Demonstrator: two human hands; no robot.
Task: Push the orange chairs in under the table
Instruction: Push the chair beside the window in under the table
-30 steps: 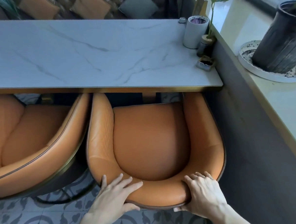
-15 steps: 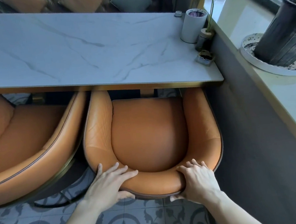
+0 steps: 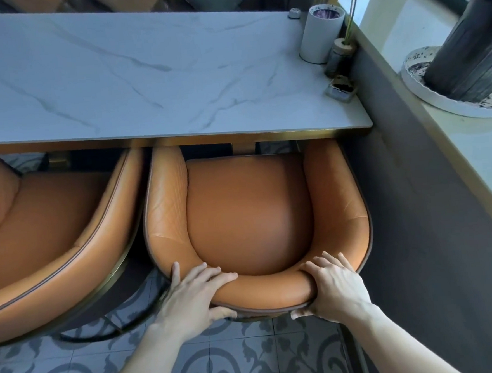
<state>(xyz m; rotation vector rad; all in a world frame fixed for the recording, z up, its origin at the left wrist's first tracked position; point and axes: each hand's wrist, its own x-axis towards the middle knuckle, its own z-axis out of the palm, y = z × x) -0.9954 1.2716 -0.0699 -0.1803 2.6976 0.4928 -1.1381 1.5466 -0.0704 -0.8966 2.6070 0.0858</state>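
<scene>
Along the backrest of the right orange chair, I am gripping with both hands — left hand, right hand — its arms tucking under the marble table.

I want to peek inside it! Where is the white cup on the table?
In the head view, the white cup stands at the far right end of the marble table, beside the little plant bottle near the wall.

floor: grey patterned tile | wall: dark grey | sill: daylit
</scene>
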